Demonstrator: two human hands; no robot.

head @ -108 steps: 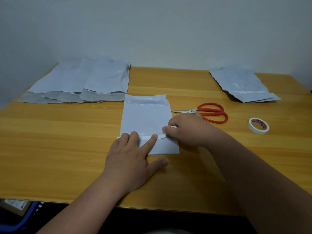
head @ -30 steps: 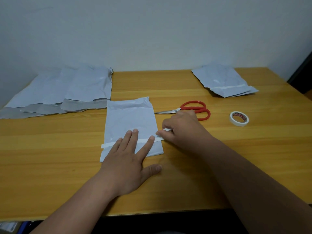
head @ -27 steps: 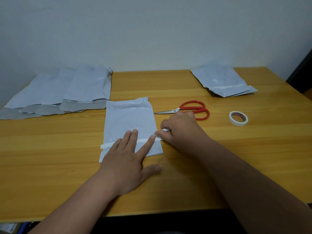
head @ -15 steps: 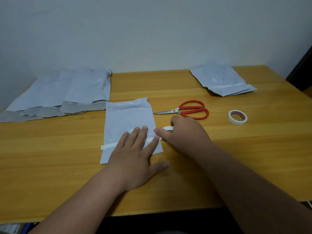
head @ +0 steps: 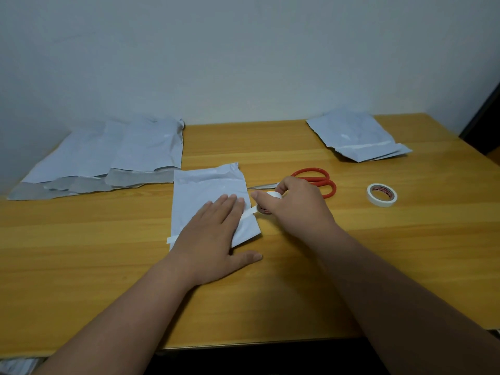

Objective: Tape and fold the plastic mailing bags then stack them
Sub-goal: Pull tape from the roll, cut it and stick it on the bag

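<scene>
Right hand (head: 293,205) now grips tape roll (head: 269,203) lifted off bag (head: 211,190); left hand (head: 213,236) stays flat.

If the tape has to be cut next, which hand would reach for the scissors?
Probably the left hand, though it must cross over. The scissors lie just beyond the right hand, but that one grips the tape roll; the left only presses the bag.

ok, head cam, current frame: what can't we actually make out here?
- Middle of the tape strip across the mailing bag: covered by the left hand.
- Tape roll in the right hand: mostly wrapped by the fingers, so the amount left is unclear.
- Scissors: blades partly behind the right hand.
- Print inside the spare tape roll: too small to read.
- Left pile of bags: overlapping, count unclear.
</scene>
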